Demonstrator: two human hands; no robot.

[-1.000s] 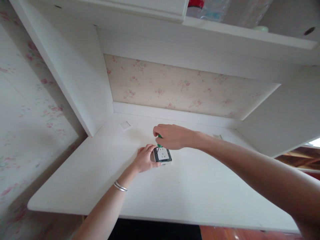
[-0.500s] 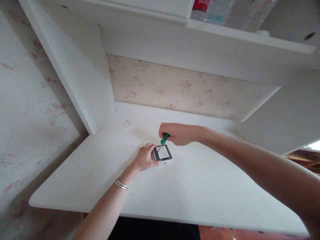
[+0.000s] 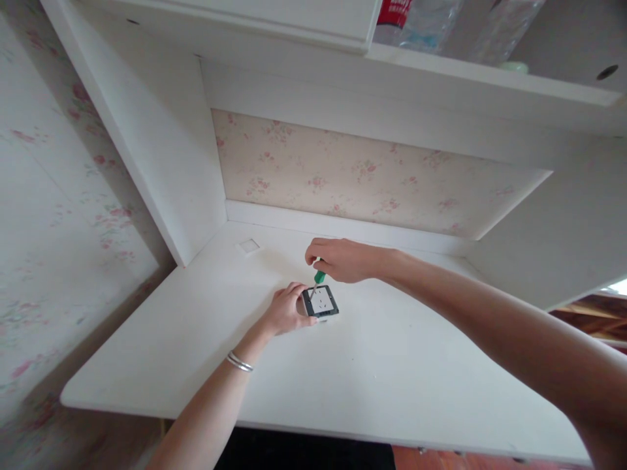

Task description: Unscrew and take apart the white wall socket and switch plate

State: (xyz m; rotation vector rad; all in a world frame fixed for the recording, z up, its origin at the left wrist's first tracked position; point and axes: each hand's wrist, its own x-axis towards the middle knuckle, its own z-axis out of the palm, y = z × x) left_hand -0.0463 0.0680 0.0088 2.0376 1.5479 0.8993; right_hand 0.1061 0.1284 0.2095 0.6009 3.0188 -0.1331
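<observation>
A wall socket point(image 3: 322, 301) with a white face and a dark frame lies face up on the white desk. My left hand point(image 3: 289, 309) grips its left side, fingers at the far edge and thumb at the near edge. Above it, my right hand point(image 3: 334, 258) is closed around the green handle of a screwdriver point(image 3: 319, 277). The screwdriver's shaft slants down to the left side of the socket's frame. Whether its tip sits in a screw is too small to tell.
A square white frame plate point(image 3: 249, 245) lies on the desk point(image 3: 416, 365) near the back left. Side panels and a shelf point(image 3: 490, 72) with clear plastic bottles point(image 3: 431, 23) enclose the desk. Floral wallpaper point(image 3: 313, 170) covers the back wall.
My right hand has turned and shifted slightly left on the screwdriver handle. My left hand keeps its hold on the socket, and the view has moved a little.
</observation>
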